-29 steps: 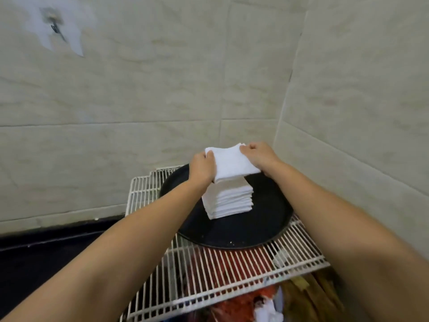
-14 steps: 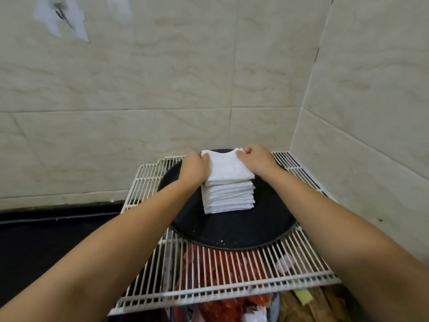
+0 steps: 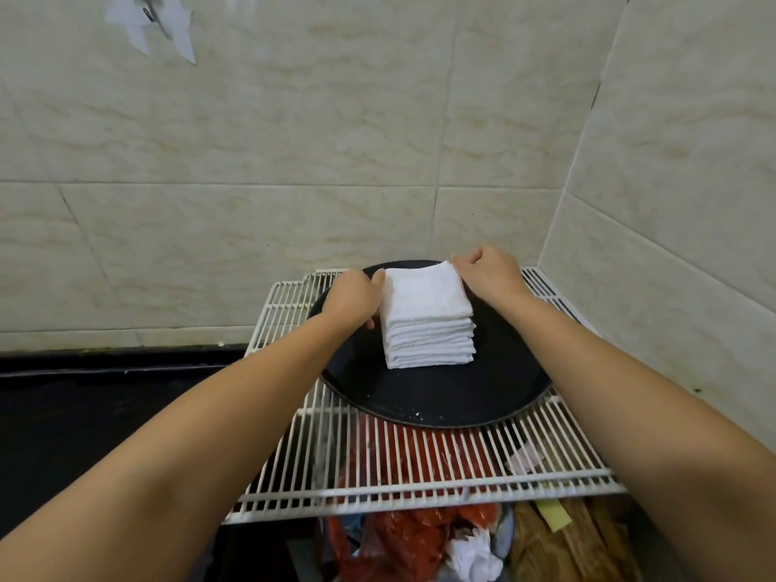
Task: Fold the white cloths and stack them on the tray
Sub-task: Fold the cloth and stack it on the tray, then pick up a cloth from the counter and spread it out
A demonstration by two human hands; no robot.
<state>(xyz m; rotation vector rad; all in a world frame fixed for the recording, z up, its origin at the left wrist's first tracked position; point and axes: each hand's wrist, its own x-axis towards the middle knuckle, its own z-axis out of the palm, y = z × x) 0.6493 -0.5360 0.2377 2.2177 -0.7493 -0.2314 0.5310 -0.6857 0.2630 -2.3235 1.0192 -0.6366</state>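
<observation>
Hands flank the stack of folded white cloths on the round black tray: left hand presses its side, right hand pinches the top cloth's far corner, likely squaring edges.

Both my forearms are bare from the bottom edge of the view to the wrists, with no sleeve reaching into sight on either one. My left hand and my right hand wear no glove, and I see no watch, band or bracelet at either wrist. What shows of my fingers carries no ring, though most of them are turned away from me and too small to make out further.
</observation>
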